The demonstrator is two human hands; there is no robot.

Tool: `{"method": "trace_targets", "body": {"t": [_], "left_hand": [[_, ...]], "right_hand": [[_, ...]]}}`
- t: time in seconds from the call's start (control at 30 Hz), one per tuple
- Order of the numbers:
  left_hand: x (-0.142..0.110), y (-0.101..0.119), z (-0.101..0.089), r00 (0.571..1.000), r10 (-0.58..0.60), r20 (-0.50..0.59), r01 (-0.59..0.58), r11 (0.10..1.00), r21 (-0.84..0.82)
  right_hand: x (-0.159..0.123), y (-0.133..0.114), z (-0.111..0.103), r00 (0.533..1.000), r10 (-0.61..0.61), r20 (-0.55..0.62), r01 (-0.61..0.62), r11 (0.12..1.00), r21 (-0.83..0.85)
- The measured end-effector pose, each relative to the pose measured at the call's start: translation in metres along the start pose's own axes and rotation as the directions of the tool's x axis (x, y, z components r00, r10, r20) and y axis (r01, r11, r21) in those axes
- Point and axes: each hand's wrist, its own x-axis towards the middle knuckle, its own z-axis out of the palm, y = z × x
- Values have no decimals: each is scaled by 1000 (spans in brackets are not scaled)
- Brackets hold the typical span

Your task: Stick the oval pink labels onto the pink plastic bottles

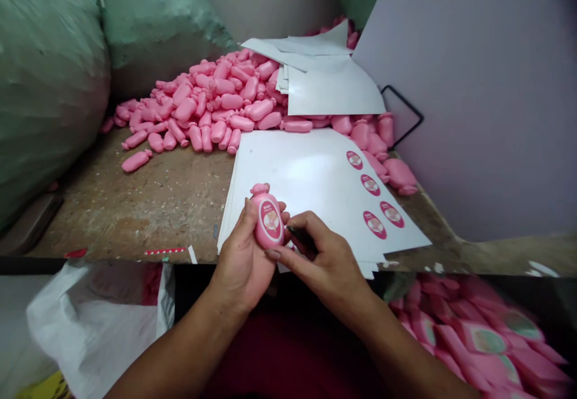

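My left hand (pixel 246 261) is wrapped round a small pink bottle (pixel 260 222), held upright just above the table's front edge. An oval label (pixel 271 221) with a white border and the word "BABY" sits on its front. My right hand (pixel 322 252) is closed beside the bottle, its thumb at the bottle's lower edge. Between its fingers is a small dark object (pixel 301 238), mostly hidden, whose kind I cannot make out. Under both hands lies a stack of white sticker sheets (pixel 293 164); several oval stickers (pixel 370 185) remain on the top one.
A heap of pink bottles (pixel 225 101) covers the back of the worn table (pixel 103 207), with more white sheets (pixel 333 86) on it. Large green sacks (pixel 153 20) stand at left. A white bag (pixel 99 327) hangs below left; labelled pink bottles (pixel 473 333) fill the lower right.
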Motion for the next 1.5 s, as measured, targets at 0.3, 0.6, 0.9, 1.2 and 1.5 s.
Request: {"method": "trace_targets", "body": {"t": [0.3,0.6,0.9,1.2,1.5], "left_hand": [[-3,8,-5,993,-73,93,66,995,80],[-8,-1,-15,985,-67,157,50,993,107],[-6,-4,-20,987,-41,156,4,973,232],[-5,-4,-22,982,-80,169,17,939,345],[-7,-3,-17,971,-183,152,147,964,223]], "right_hand": [[7,-14,-30,977,-206,-46,201,974,-100],[16,-18,-27,901,-432,-47,385,842,-378],[17,-17,-31,901,-433,9,400,824,-402],[19,-12,-36,853,-518,62,476,724,-499],[28,-6,-37,747,-660,79,574,581,-577]]}}
